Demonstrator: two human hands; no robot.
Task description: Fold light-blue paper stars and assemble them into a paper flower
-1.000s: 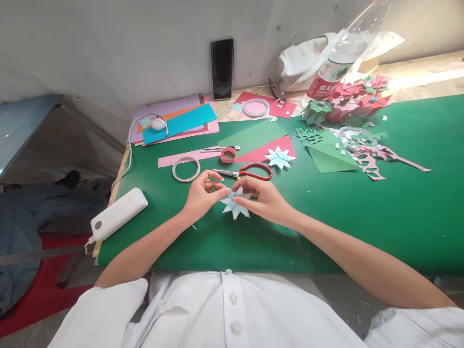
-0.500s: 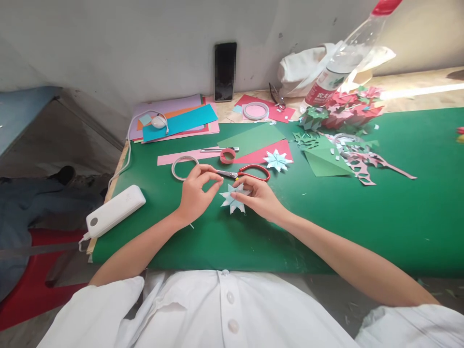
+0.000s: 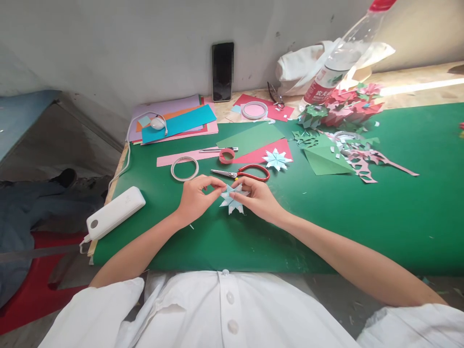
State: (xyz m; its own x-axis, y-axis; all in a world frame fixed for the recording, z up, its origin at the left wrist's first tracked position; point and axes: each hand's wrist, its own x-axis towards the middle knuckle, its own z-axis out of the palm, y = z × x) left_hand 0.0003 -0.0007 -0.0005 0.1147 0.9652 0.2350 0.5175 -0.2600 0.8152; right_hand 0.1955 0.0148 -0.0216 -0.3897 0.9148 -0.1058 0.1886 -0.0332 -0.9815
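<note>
Head view: right hand pinches a paper star, points radiating outward (left hand at its edge, grip unclear).

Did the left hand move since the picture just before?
Yes. Against the scissors, the left hand moved toward the white shirt and closer to the blue paper star in the right hand.

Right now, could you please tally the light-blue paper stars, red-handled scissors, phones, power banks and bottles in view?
Light-blue paper stars: 2
Red-handled scissors: 1
Phone: 1
Power bank: 1
Bottle: 1
Total: 6
</note>
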